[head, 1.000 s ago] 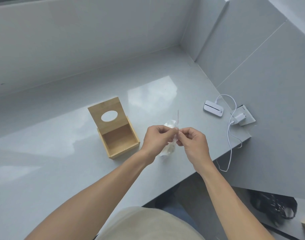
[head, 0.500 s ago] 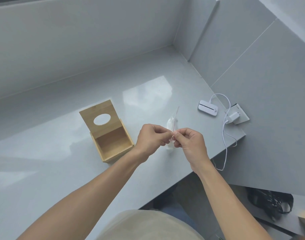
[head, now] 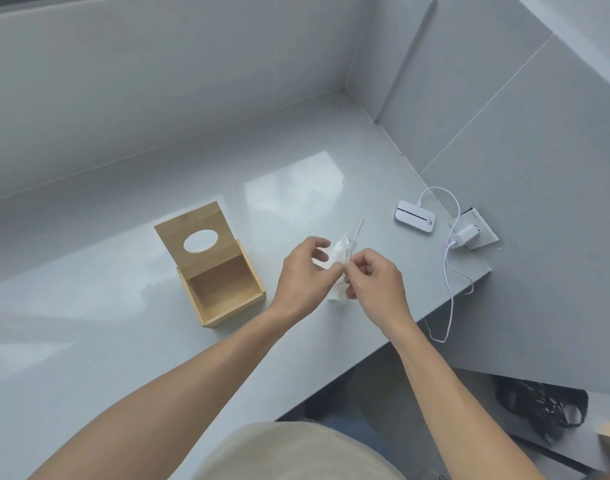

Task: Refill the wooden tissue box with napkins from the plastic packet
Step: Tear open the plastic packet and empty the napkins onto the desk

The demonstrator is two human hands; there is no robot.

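Note:
The wooden tissue box (head: 224,289) stands on the grey counter (head: 89,341) with its lid, which has an oval hole, tipped up; its inside shows bare wood. To its right, the clear plastic packet of white napkins (head: 341,252) is held upright between both hands. My left hand (head: 305,275) pinches the packet's edge with thumb and forefinger while its other fingers spread loose. My right hand (head: 374,277) pinches the opposite edge with curled fingers. A thin strip of plastic sticks up from the packet's top.
A small white device (head: 414,220) lies at the counter's right end, its white cable (head: 449,289) running to a charger in a wall socket (head: 473,233) and hanging over the edge. Grey walls close the back and right. A dark bag (head: 546,414) lies on the floor.
The fingers of my left hand have spread apart from the tight pinch held before. The packet stays between both hands near the same spot.

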